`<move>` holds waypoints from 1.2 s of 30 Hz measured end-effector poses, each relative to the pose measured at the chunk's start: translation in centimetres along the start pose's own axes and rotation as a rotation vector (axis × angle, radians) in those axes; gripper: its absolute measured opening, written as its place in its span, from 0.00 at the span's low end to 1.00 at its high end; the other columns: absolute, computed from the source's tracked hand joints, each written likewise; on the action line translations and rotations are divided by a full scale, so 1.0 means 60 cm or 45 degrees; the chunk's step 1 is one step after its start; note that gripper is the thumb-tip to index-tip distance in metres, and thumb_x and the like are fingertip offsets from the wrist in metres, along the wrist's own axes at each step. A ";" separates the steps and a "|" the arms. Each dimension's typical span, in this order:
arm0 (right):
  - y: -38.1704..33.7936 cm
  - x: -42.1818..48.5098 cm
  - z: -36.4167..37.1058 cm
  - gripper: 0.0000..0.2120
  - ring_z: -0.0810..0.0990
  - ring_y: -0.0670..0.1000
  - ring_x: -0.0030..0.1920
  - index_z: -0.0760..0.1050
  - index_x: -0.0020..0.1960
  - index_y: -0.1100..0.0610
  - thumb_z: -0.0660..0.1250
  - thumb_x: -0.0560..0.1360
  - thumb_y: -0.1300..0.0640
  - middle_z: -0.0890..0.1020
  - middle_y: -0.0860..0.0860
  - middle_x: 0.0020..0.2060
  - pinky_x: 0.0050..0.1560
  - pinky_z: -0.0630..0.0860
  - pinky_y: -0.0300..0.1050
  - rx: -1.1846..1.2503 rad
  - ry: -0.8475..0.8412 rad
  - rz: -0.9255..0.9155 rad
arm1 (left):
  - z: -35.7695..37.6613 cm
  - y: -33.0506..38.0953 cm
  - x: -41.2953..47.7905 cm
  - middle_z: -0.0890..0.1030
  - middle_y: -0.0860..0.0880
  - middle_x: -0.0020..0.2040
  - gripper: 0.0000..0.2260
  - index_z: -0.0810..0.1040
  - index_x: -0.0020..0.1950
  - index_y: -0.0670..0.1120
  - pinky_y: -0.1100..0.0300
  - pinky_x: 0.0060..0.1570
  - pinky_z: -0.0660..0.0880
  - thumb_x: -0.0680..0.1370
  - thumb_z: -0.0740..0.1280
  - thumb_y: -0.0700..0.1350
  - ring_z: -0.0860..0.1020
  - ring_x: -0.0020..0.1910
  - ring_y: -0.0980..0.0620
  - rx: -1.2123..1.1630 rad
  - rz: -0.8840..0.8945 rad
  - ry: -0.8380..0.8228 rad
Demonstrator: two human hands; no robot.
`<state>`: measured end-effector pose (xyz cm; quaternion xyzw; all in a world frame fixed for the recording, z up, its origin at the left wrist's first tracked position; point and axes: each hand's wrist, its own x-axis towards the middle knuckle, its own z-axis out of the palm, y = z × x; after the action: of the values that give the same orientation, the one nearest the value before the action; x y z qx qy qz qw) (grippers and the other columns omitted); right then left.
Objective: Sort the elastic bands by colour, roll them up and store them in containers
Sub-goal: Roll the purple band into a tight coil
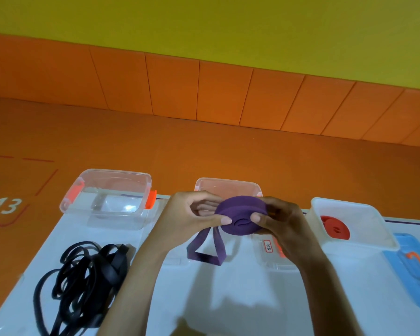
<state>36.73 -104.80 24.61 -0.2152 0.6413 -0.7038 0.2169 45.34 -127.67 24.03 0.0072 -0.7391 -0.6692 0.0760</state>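
Note:
A purple elastic band point(240, 214), mostly wound into a flat coil, is held above the white table point(252, 299). My left hand point(192, 214) pinches the coil's left side and my right hand point(277, 219) grips its right side. A loose purple loop hangs below the coil. Behind my hands stands a clear container point(226, 186). To the left is another clear container point(107, 200) with orange clips. At the right, a white tub point(359, 214) holds a rolled red band point(335, 227). A tangle of black bands point(83, 284) lies on the table at the left.
A blue lid point(415, 267) with an orange clip lies at the far right of the table. A small labelled tag point(268, 246) sits under my right hand. Orange floor and wall padding lie beyond the table.

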 end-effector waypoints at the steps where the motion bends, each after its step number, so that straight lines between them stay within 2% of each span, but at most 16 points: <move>1: 0.003 -0.001 -0.002 0.15 0.87 0.59 0.53 0.87 0.56 0.55 0.79 0.70 0.53 0.88 0.59 0.51 0.48 0.84 0.48 0.068 -0.012 0.008 | -0.003 -0.002 -0.002 0.90 0.51 0.50 0.15 0.89 0.54 0.51 0.65 0.49 0.81 0.69 0.85 0.44 0.88 0.50 0.52 -0.007 -0.027 -0.018; 3: 0.009 -0.001 -0.004 0.16 0.87 0.60 0.54 0.86 0.57 0.57 0.80 0.70 0.54 0.87 0.61 0.52 0.50 0.84 0.49 0.170 -0.054 0.046 | -0.007 -0.006 -0.006 0.90 0.50 0.48 0.15 0.88 0.54 0.49 0.66 0.47 0.81 0.69 0.85 0.42 0.88 0.47 0.53 0.002 -0.044 -0.037; 5: 0.006 -0.001 -0.006 0.18 0.86 0.61 0.57 0.86 0.59 0.56 0.81 0.70 0.54 0.87 0.61 0.55 0.53 0.84 0.48 0.137 -0.099 0.083 | -0.009 -0.006 -0.007 0.90 0.50 0.46 0.14 0.89 0.53 0.49 0.67 0.46 0.80 0.70 0.84 0.41 0.88 0.45 0.54 0.040 -0.033 -0.041; 8: -0.005 0.000 -0.014 0.24 0.85 0.55 0.61 0.82 0.65 0.42 0.82 0.71 0.50 0.87 0.50 0.59 0.55 0.83 0.43 -0.279 -0.156 0.045 | -0.009 -0.005 -0.005 0.89 0.52 0.45 0.13 0.89 0.52 0.50 0.66 0.46 0.80 0.70 0.84 0.41 0.87 0.44 0.56 0.117 -0.023 -0.060; 10: -0.012 0.001 -0.016 0.24 0.85 0.51 0.60 0.82 0.63 0.37 0.82 0.68 0.42 0.87 0.45 0.57 0.52 0.83 0.40 -0.419 -0.163 0.029 | -0.006 -0.005 -0.005 0.89 0.53 0.46 0.13 0.89 0.52 0.51 0.64 0.46 0.82 0.70 0.84 0.41 0.87 0.44 0.56 0.170 -0.004 -0.065; 12: -0.014 -0.001 -0.017 0.22 0.86 0.52 0.56 0.84 0.58 0.41 0.82 0.66 0.39 0.88 0.48 0.53 0.47 0.83 0.40 -0.383 -0.146 0.025 | -0.001 -0.003 -0.007 0.89 0.54 0.49 0.13 0.89 0.53 0.54 0.62 0.49 0.83 0.71 0.83 0.44 0.87 0.49 0.54 0.158 0.029 -0.065; 15: -0.013 -0.003 -0.022 0.18 0.87 0.58 0.55 0.86 0.55 0.50 0.84 0.66 0.49 0.88 0.56 0.52 0.46 0.84 0.45 -0.130 -0.080 0.108 | 0.001 0.003 -0.009 0.89 0.54 0.53 0.14 0.88 0.55 0.57 0.61 0.50 0.83 0.70 0.84 0.50 0.87 0.56 0.53 0.048 0.031 -0.068; 17: -0.007 -0.004 -0.025 0.17 0.87 0.61 0.55 0.87 0.54 0.53 0.83 0.66 0.53 0.87 0.58 0.52 0.46 0.85 0.48 -0.017 -0.069 0.137 | 0.001 0.003 -0.007 0.89 0.54 0.52 0.14 0.89 0.53 0.57 0.61 0.50 0.83 0.69 0.84 0.52 0.87 0.55 0.53 0.047 0.010 -0.061; 20: 0.005 -0.005 -0.019 0.18 0.87 0.61 0.54 0.86 0.50 0.54 0.86 0.64 0.52 0.86 0.59 0.52 0.47 0.85 0.49 0.080 -0.063 0.166 | 0.006 0.001 -0.002 0.89 0.56 0.50 0.13 0.88 0.50 0.59 0.61 0.50 0.83 0.67 0.85 0.52 0.86 0.52 0.54 0.138 0.020 -0.011; 22: 0.013 -0.005 -0.014 0.15 0.85 0.60 0.53 0.85 0.49 0.54 0.84 0.64 0.55 0.86 0.59 0.51 0.48 0.84 0.48 0.102 -0.054 0.156 | 0.006 0.001 0.000 0.88 0.57 0.49 0.13 0.88 0.49 0.58 0.62 0.50 0.82 0.68 0.85 0.49 0.86 0.50 0.55 0.173 0.028 0.005; 24: 0.012 -0.006 -0.012 0.15 0.85 0.57 0.54 0.84 0.50 0.53 0.83 0.66 0.56 0.86 0.56 0.51 0.51 0.83 0.46 -0.007 -0.061 0.124 | 0.003 0.000 0.001 0.88 0.57 0.48 0.12 0.88 0.50 0.57 0.64 0.50 0.81 0.69 0.84 0.46 0.85 0.49 0.54 0.241 0.052 0.004; 27: -0.001 -0.004 -0.013 0.19 0.86 0.52 0.57 0.83 0.56 0.45 0.83 0.67 0.50 0.88 0.49 0.55 0.53 0.82 0.41 -0.386 -0.154 0.096 | 0.005 -0.006 -0.002 0.87 0.57 0.48 0.12 0.88 0.50 0.54 0.61 0.52 0.81 0.70 0.83 0.43 0.84 0.50 0.52 0.343 0.098 0.030; 30: -0.010 0.000 -0.012 0.16 0.87 0.49 0.54 0.84 0.56 0.43 0.81 0.70 0.51 0.88 0.46 0.52 0.49 0.81 0.37 -0.556 -0.146 -0.006 | 0.021 -0.008 -0.002 0.86 0.60 0.48 0.13 0.88 0.51 0.55 0.68 0.50 0.79 0.70 0.83 0.43 0.84 0.50 0.54 0.361 0.174 0.088; 32: -0.014 -0.001 -0.012 0.14 0.87 0.51 0.53 0.85 0.54 0.44 0.82 0.69 0.51 0.88 0.48 0.50 0.46 0.83 0.40 -0.475 -0.073 0.005 | 0.027 -0.013 -0.005 0.87 0.59 0.49 0.15 0.88 0.54 0.56 0.68 0.48 0.80 0.70 0.84 0.45 0.86 0.49 0.52 0.272 0.187 0.174; 34: -0.014 -0.004 -0.015 0.16 0.87 0.56 0.54 0.85 0.53 0.47 0.84 0.67 0.50 0.88 0.52 0.50 0.46 0.85 0.45 -0.264 -0.021 0.090 | 0.025 -0.014 -0.008 0.89 0.55 0.50 0.16 0.88 0.55 0.56 0.62 0.44 0.84 0.69 0.84 0.46 0.88 0.45 0.50 0.067 0.129 0.198; 36: -0.006 -0.009 -0.018 0.15 0.87 0.60 0.55 0.86 0.51 0.52 0.85 0.67 0.54 0.87 0.55 0.51 0.45 0.85 0.47 -0.034 -0.001 0.138 | 0.022 -0.013 -0.009 0.89 0.53 0.50 0.16 0.88 0.54 0.57 0.56 0.45 0.86 0.68 0.84 0.47 0.88 0.47 0.50 -0.013 0.128 0.190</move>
<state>36.52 -103.58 24.84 -0.1834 0.6614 -0.6822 0.2523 45.63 -126.37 23.06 0.0194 -0.7275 -0.6658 0.1645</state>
